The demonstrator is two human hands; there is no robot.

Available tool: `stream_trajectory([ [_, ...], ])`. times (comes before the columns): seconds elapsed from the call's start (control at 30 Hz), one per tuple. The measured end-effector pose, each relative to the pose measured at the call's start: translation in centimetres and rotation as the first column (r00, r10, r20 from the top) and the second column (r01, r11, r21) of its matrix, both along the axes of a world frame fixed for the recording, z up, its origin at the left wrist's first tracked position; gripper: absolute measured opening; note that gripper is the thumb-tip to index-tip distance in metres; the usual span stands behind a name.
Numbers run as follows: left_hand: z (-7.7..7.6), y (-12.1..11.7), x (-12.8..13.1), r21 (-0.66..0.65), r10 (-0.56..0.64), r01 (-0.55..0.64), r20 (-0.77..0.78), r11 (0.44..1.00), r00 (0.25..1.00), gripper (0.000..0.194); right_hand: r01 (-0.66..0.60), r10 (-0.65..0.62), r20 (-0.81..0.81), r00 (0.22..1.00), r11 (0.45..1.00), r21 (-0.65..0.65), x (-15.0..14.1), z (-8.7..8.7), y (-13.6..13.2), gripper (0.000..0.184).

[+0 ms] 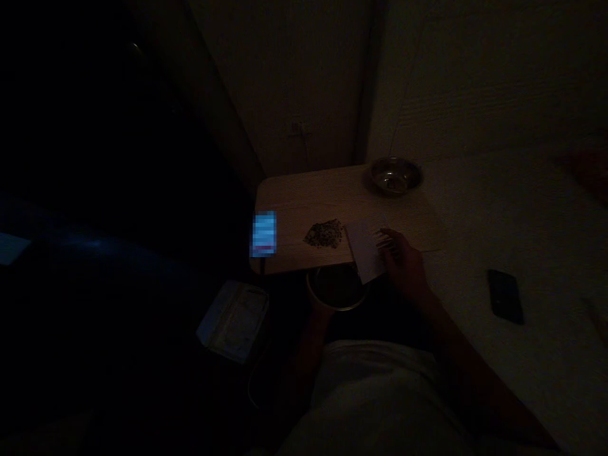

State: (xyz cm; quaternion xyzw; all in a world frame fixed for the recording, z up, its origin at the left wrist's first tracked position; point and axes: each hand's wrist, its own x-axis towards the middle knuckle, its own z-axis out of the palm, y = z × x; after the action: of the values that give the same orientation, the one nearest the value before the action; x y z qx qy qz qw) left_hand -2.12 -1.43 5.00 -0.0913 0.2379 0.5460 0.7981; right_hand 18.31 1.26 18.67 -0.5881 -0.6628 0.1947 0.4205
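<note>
The room is very dark. My right hand rests with fingers stretched out on a white sheet of paper that hangs over the front edge of a small wooden table. A small dark pile of crumbs or bits lies on the table just left of the paper. My left hand reaches up under the table edge and holds a round bowl below the paper; its fingers are hidden in the dark.
A lit phone screen glows blue at the table's left edge. A metal dish stands at the back right corner. A dark phone lies on the pale bed surface at right. A pale packet lies low on the left.
</note>
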Motion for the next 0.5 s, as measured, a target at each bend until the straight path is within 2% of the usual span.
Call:
stream_trajectory([
  [0.17,0.4,0.0,0.4,-0.059,0.09,-0.089,0.015,0.994,0.996,0.072,-0.002,0.004,-0.057,0.998,0.999,0.047,-1.4,-1.1,0.7,0.038],
  [0.4,0.3,0.1,0.3,-0.069,0.108,-0.11,-0.019,0.992,0.994,0.069,0.022,-0.02,-0.015,1.0,0.996,0.09,-2.8,-1.9,2.0,0.037],
  [0.5,0.5,0.2,0.3,-0.045,0.067,-0.067,-0.01,0.997,0.998,0.07,0.021,-0.019,-0.019,1.0,0.995,0.102,-3.6,-2.2,2.3,0.037],
])
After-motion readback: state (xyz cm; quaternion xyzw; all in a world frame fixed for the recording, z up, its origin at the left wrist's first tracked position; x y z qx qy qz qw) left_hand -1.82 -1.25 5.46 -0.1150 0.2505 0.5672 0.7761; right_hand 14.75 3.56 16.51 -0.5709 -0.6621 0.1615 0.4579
